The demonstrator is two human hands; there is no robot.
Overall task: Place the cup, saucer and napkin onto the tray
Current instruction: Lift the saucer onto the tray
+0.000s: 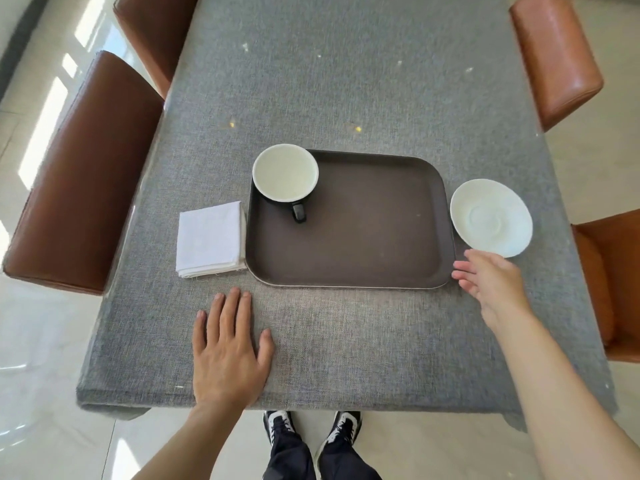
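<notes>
While the cup (285, 173) already stands upright in the far left corner of the tray (363, 251), its white inside is bare and its dark outer wall and dark handle face the person. That tray is a dark brown rounded rectangle with a low rim, lying flat on the grey cloth-covered worktop (346, 81). Just off its right edge lies the saucer (491, 217), white and round with a shallow ring at its centre, flat on the cloth and not on the tray. Against the tray's left edge sits the napkin (209, 239), white cloth folded into a neat square, also on the cloth. Close by the saucer's near rim, the right hand (491, 284) hovers with fingers spread and loose, holding nothing. The left hand (230, 348) lies flat, palm down and fingers splayed, near the worktop's front edge, below the napkin. Brown leather chairs (86, 174) flank the worktop.
</notes>
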